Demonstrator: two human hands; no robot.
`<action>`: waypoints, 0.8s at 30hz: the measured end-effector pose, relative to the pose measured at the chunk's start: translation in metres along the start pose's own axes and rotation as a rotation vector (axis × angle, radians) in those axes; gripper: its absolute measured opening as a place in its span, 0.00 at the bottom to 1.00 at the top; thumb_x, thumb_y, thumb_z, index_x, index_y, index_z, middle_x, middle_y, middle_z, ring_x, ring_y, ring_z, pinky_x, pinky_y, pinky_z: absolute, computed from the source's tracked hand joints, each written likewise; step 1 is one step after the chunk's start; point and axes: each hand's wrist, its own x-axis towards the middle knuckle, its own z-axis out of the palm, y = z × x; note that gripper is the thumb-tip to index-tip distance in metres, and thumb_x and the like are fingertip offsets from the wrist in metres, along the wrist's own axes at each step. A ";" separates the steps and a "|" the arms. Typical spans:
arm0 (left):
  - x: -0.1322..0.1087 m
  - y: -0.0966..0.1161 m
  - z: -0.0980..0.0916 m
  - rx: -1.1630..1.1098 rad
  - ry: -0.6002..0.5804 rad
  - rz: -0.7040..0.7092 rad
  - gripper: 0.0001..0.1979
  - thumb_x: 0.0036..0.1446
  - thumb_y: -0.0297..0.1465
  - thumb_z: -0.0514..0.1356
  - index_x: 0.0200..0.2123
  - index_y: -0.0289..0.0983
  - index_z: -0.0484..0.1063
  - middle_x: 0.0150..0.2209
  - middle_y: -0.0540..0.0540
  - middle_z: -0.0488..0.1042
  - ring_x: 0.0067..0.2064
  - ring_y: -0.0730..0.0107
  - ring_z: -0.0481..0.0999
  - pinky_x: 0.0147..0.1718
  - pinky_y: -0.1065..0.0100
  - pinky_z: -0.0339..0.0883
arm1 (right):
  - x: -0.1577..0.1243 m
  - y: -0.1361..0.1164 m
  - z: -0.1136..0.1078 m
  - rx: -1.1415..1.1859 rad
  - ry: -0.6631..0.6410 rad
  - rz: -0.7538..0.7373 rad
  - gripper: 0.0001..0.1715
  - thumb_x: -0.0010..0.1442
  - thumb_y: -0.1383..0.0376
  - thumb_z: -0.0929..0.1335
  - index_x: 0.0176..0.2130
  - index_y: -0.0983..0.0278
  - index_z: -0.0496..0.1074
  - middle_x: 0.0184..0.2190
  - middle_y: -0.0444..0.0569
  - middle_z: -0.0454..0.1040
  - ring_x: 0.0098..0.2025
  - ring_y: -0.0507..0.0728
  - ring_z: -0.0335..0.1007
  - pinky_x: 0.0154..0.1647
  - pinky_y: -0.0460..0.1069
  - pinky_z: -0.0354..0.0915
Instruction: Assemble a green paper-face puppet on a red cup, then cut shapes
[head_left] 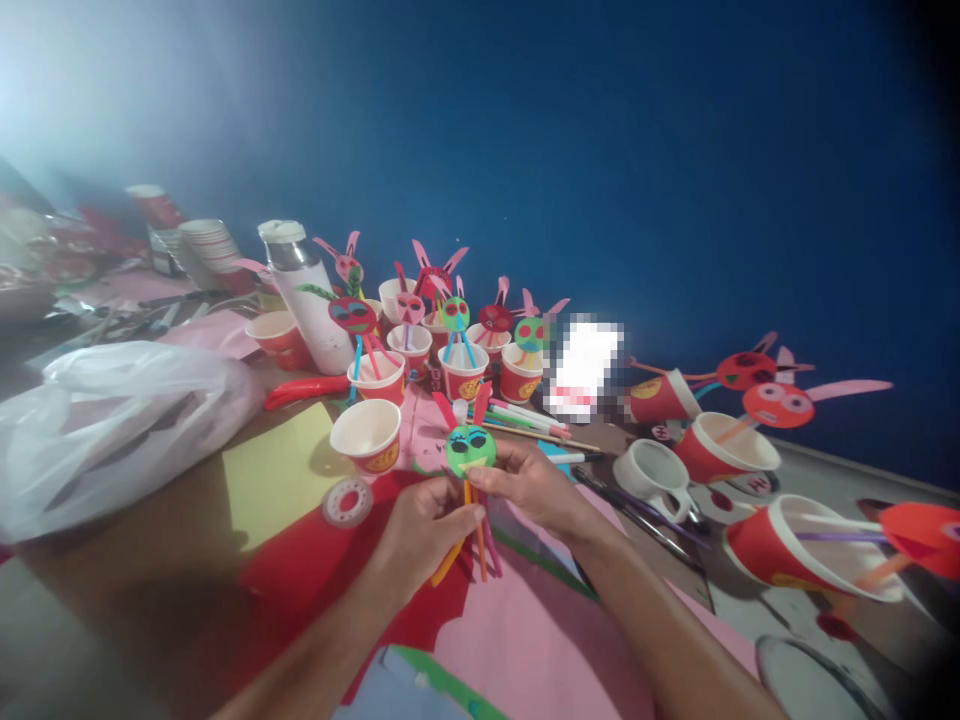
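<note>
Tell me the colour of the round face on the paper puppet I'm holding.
The round face is bright green; it shows best in the head view.

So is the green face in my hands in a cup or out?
Out. Your left hand and right hand hold the green face, and its sticks have their lower ends in plain view.

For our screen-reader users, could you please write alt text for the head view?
A left hand and right hand hold a round green paper face with red ears and straw-like legs above pink and red paper sheets. Behind, similar eared faces stand in red-and-white paper cups before a blue wall.
</note>
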 end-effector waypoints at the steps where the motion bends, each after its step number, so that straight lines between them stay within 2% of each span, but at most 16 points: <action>1: -0.001 0.000 0.000 0.000 0.003 0.002 0.11 0.46 0.34 0.64 0.28 0.33 0.67 0.20 0.47 0.72 0.22 0.68 0.73 0.21 0.67 0.69 | 0.000 0.000 0.000 0.001 -0.005 -0.004 0.10 0.51 0.59 0.72 0.32 0.63 0.75 0.30 0.43 0.74 0.34 0.53 0.68 0.41 0.49 0.61; 6: 0.000 0.003 0.001 0.046 0.043 0.034 0.10 0.45 0.34 0.63 0.26 0.33 0.68 0.21 0.48 0.72 0.22 0.68 0.73 0.21 0.69 0.67 | 0.000 -0.001 0.001 -0.014 -0.009 -0.007 0.11 0.53 0.58 0.71 0.33 0.64 0.75 0.29 0.43 0.74 0.34 0.54 0.67 0.41 0.50 0.61; 9: 0.002 0.004 -0.001 0.069 0.075 0.064 0.09 0.44 0.32 0.64 0.26 0.32 0.70 0.23 0.48 0.73 0.26 0.68 0.74 0.26 0.69 0.68 | 0.000 -0.004 0.000 -0.036 -0.037 -0.006 0.15 0.54 0.57 0.70 0.38 0.64 0.74 0.32 0.45 0.74 0.37 0.54 0.68 0.42 0.49 0.61; 12: 0.001 0.006 -0.002 0.059 0.099 0.051 0.09 0.43 0.32 0.64 0.25 0.33 0.70 0.22 0.49 0.72 0.26 0.68 0.73 0.25 0.69 0.68 | 0.000 -0.005 -0.002 -0.071 -0.063 0.003 0.18 0.55 0.55 0.69 0.41 0.64 0.73 0.35 0.46 0.74 0.38 0.54 0.67 0.42 0.49 0.61; 16: -0.001 0.012 -0.003 -0.015 0.086 0.021 0.10 0.43 0.33 0.64 0.26 0.33 0.69 0.21 0.50 0.71 0.23 0.68 0.72 0.22 0.68 0.67 | -0.002 -0.005 -0.010 -0.171 -0.094 0.065 0.16 0.55 0.55 0.69 0.36 0.65 0.73 0.31 0.45 0.72 0.33 0.52 0.66 0.37 0.47 0.61; 20: 0.000 0.016 -0.005 -0.076 0.088 0.095 0.08 0.43 0.30 0.65 0.25 0.33 0.68 0.22 0.50 0.71 0.26 0.72 0.71 0.26 0.71 0.65 | -0.006 -0.006 -0.014 -0.284 -0.147 0.140 0.12 0.54 0.58 0.70 0.32 0.65 0.73 0.27 0.43 0.71 0.28 0.51 0.63 0.30 0.45 0.58; 24: 0.002 0.014 -0.010 -0.114 0.066 0.140 0.06 0.46 0.28 0.63 0.27 0.34 0.69 0.23 0.50 0.71 0.27 0.73 0.70 0.30 0.72 0.64 | -0.009 -0.010 -0.009 -0.346 -0.215 0.171 0.15 0.54 0.56 0.69 0.27 0.66 0.70 0.21 0.39 0.64 0.24 0.48 0.56 0.24 0.43 0.53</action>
